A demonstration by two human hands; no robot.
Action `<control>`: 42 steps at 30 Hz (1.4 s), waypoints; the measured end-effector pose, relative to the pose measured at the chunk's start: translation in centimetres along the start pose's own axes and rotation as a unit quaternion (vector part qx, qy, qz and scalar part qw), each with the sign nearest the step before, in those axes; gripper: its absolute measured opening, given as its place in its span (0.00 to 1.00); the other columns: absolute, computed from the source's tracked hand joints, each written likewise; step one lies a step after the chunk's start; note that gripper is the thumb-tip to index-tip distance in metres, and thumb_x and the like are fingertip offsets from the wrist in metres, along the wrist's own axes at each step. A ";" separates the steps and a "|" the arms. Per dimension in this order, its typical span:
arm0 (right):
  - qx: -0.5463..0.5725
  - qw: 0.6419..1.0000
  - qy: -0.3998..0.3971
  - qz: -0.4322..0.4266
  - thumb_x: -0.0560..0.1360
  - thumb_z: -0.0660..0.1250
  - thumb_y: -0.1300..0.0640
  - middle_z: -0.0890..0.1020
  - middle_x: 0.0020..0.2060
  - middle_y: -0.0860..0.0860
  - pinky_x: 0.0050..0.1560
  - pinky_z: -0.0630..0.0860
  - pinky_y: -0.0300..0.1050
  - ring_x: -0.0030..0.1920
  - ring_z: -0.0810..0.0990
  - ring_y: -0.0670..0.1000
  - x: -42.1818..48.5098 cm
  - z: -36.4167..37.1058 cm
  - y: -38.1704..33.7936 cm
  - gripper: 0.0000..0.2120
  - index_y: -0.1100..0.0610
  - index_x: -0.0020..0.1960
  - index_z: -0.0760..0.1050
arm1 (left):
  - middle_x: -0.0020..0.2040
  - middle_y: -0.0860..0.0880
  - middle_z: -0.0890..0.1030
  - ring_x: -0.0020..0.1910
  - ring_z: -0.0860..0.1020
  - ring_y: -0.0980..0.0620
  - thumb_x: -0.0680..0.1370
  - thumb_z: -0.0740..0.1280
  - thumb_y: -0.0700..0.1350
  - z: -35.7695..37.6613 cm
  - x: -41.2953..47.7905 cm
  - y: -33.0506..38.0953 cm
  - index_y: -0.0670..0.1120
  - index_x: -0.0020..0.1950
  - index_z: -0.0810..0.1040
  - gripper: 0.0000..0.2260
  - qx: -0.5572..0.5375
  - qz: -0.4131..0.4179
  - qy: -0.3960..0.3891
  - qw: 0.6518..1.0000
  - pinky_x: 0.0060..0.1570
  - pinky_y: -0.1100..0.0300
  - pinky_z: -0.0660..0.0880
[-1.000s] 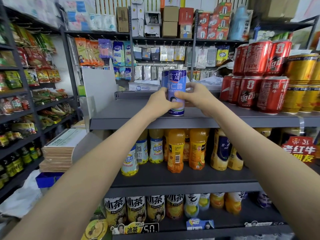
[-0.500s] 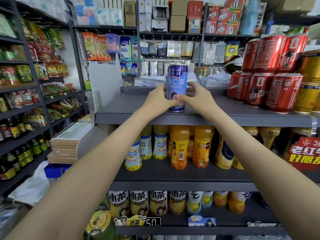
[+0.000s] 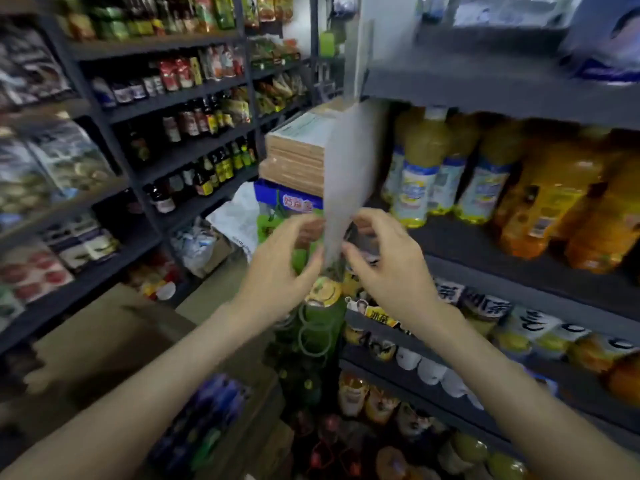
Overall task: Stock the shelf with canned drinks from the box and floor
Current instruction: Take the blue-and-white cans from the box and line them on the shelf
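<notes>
Top shelf mostly bare left of the blue-and-white can

Left of the blue-and-white can (image 3: 609, 39), the grey top shelf (image 3: 485, 81) lies bare up to its white end panel (image 3: 349, 161); below, juice bottles (image 3: 491, 174) crowd the next tier.

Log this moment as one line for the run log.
left hand: open, empty | right hand: open, empty | blue can: on top shelf | view: blurred, swinging down-left

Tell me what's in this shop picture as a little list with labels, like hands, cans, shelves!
left hand: open, empty
right hand: open, empty
blue can: on top shelf, upper right, blurred
box: on floor, lower left, blue cans inside
orange juice bottles: shelf under the top one
picture: blurry, camera tilted down
</notes>
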State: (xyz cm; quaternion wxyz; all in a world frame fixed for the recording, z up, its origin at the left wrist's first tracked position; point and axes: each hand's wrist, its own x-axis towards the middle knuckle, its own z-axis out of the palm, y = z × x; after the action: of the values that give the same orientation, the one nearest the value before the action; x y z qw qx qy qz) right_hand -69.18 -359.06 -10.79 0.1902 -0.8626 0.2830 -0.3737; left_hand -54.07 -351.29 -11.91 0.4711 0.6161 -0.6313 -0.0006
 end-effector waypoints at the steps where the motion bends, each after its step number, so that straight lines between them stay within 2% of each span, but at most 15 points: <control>1: 0.011 1.000 -0.020 0.002 0.76 0.67 0.56 0.77 0.56 0.53 0.57 0.72 0.42 0.59 0.75 0.51 -0.2 1.9 -0.4 0.17 0.60 0.63 0.71 | 0.55 0.51 0.78 0.54 0.77 0.56 0.77 0.64 0.45 -1.2 -1.7 -1.9 0.43 0.62 0.73 0.15 0.014 -0.028 -0.016 0.999 0.55 0.58 0.75; 4: 0.043 0.994 -0.098 0.025 0.77 0.65 0.54 0.75 0.59 0.51 0.56 0.67 0.37 0.61 0.72 0.48 -1.3 7.7 -2.3 0.19 0.57 0.65 0.69 | 0.53 0.52 0.78 0.50 0.77 0.58 0.76 0.62 0.50 -5.1 -7.2 -7.8 0.45 0.61 0.74 0.16 0.053 -0.092 -0.068 0.992 0.52 0.58 0.75; 7: 0.056 0.987 -0.150 0.030 0.76 0.66 0.53 0.76 0.56 0.52 0.55 0.67 0.37 0.58 0.74 0.50 -2.8 14.2 -4.5 0.19 0.58 0.64 0.70 | 0.53 0.53 0.78 0.51 0.78 0.56 0.75 0.62 0.54 -9.4 -12.3 -14.2 0.46 0.61 0.74 0.19 0.100 -0.188 -0.123 0.969 0.54 0.57 0.75; 11: 0.080 0.971 -0.219 0.060 0.76 0.67 0.53 0.76 0.58 0.53 0.59 0.72 0.45 0.59 0.74 0.52 -4.9 24.4 -7.5 0.19 0.58 0.64 0.70 | 0.59 0.50 0.77 0.57 0.76 0.52 0.76 0.67 0.49 -14.7 -18.2 -24.6 0.47 0.65 0.72 0.19 0.141 -0.328 -0.214 0.909 0.57 0.60 0.72; 14: 0.075 0.953 -0.273 0.106 0.77 0.65 0.52 0.74 0.61 0.50 0.62 0.69 0.42 0.63 0.72 0.49 -6.4 33.2 -10.2 0.20 0.55 0.67 0.68 | 0.61 0.46 0.73 0.60 0.74 0.47 0.76 0.67 0.50 -17.1 -21.2 -32.5 0.47 0.68 0.68 0.22 0.155 -0.391 -0.311 0.852 0.60 0.57 0.71; 16: 0.056 0.933 -0.324 0.147 0.78 0.62 0.50 0.71 0.65 0.48 0.65 0.65 0.38 0.67 0.68 0.47 -7.6 39.6 -11.5 0.22 0.53 0.71 0.63 | 0.64 0.44 0.70 0.62 0.72 0.45 0.76 0.66 0.52 -17.8 -22.5 -37.5 0.47 0.71 0.64 0.26 0.174 -0.407 -0.367 0.818 0.60 0.56 0.69; 19: 0.019 0.889 -0.408 0.206 0.80 0.60 0.52 0.66 0.70 0.49 0.68 0.60 0.38 0.72 0.62 0.48 -10.3 48.9 -11.5 0.26 0.54 0.74 0.57 | 0.64 0.41 0.68 0.63 0.69 0.40 0.76 0.65 0.53 -17.3 -24.6 -44.1 0.45 0.73 0.59 0.29 0.204 -0.391 -0.432 0.786 0.59 0.51 0.70; 21: -0.010 0.863 -0.443 0.242 0.79 0.61 0.54 0.64 0.71 0.52 0.68 0.62 0.42 0.71 0.62 0.51 -12.0 54.0 -10.3 0.28 0.55 0.75 0.54 | 0.67 0.40 0.64 0.65 0.67 0.38 0.76 0.64 0.55 -16.2 -25.6 -47.7 0.47 0.74 0.54 0.32 0.216 -0.380 -0.478 0.762 0.59 0.46 0.70; 24: -0.049 0.831 -0.483 0.270 0.78 0.63 0.58 0.62 0.72 0.56 0.66 0.66 0.47 0.70 0.63 0.55 -13.5 59.8 -7.6 0.33 0.57 0.77 0.49 | 0.75 0.41 0.54 0.70 0.60 0.38 0.77 0.64 0.57 -14.7 -26.6 -52.5 0.51 0.76 0.44 0.37 0.217 -0.377 -0.529 0.728 0.60 0.45 0.68; 28: -0.080 0.831 -0.468 0.291 0.77 0.65 0.59 0.62 0.72 0.57 0.65 0.68 0.51 0.71 0.61 0.57 -13.8 66.0 -3.7 0.34 0.58 0.76 0.49 | 0.77 0.42 0.49 0.73 0.56 0.40 0.78 0.62 0.55 -13.7 -29.6 -57.7 0.50 0.77 0.42 0.36 0.226 -0.347 -0.553 0.723 0.65 0.47 0.65; 31: -0.111 0.845 -0.451 0.267 0.78 0.64 0.57 0.55 0.75 0.57 0.71 0.59 0.51 0.74 0.54 0.57 -13.4 70.2 -1.2 0.35 0.60 0.77 0.47 | 0.78 0.45 0.42 0.76 0.48 0.42 0.79 0.62 0.52 -12.7 -33.0 -59.7 0.52 0.77 0.38 0.38 0.214 -0.339 -0.571 0.717 0.71 0.49 0.59; 34: -0.157 0.868 -0.392 0.263 0.78 0.64 0.56 0.50 0.76 0.57 0.74 0.53 0.51 0.76 0.48 0.56 -11.8 74.3 1.3 0.37 0.61 0.77 0.44 | 0.77 0.45 0.38 0.76 0.43 0.44 0.80 0.60 0.53 -11.5 -35.3 -61.3 0.52 0.77 0.36 0.37 0.204 -0.332 -0.562 0.729 0.74 0.51 0.49; 37: -0.183 0.881 -0.348 0.264 0.78 0.65 0.54 0.53 0.75 0.60 0.73 0.55 0.52 0.75 0.52 0.59 -10.1 76.9 3.0 0.38 0.64 0.76 0.45 | 0.77 0.43 0.41 0.76 0.45 0.43 0.81 0.56 0.54 -10.3 -35.5 -62.0 0.50 0.77 0.38 0.33 0.211 -0.313 -0.533 0.757 0.74 0.50 0.46; 39: -0.242 0.863 -0.362 0.256 0.77 0.65 0.49 0.57 0.73 0.63 0.68 0.58 0.55 0.71 0.57 0.62 -9.4 77.8 3.8 0.38 0.63 0.76 0.47 | 0.77 0.42 0.45 0.76 0.47 0.43 0.81 0.57 0.52 -9.8 -35.0 -61.9 0.48 0.77 0.43 0.31 0.224 -0.292 -0.505 0.781 0.74 0.51 0.45; 42: -0.283 0.846 -0.371 0.258 0.74 0.67 0.47 0.61 0.68 0.64 0.64 0.59 0.54 0.67 0.61 0.62 -7.8 78.3 4.4 0.36 0.63 0.73 0.56 | 0.76 0.41 0.51 0.75 0.51 0.43 0.80 0.61 0.49 -9.8 -34.4 -61.5 0.44 0.77 0.47 0.31 0.237 -0.281 -0.462 0.807 0.73 0.52 0.45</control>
State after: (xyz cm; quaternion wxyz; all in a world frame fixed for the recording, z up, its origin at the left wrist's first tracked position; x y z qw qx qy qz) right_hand -16.21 -348.37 -68.10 0.1182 -0.8494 0.4969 0.1327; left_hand -7.44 -333.67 -62.65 -0.0576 0.7859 -0.5542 -0.2684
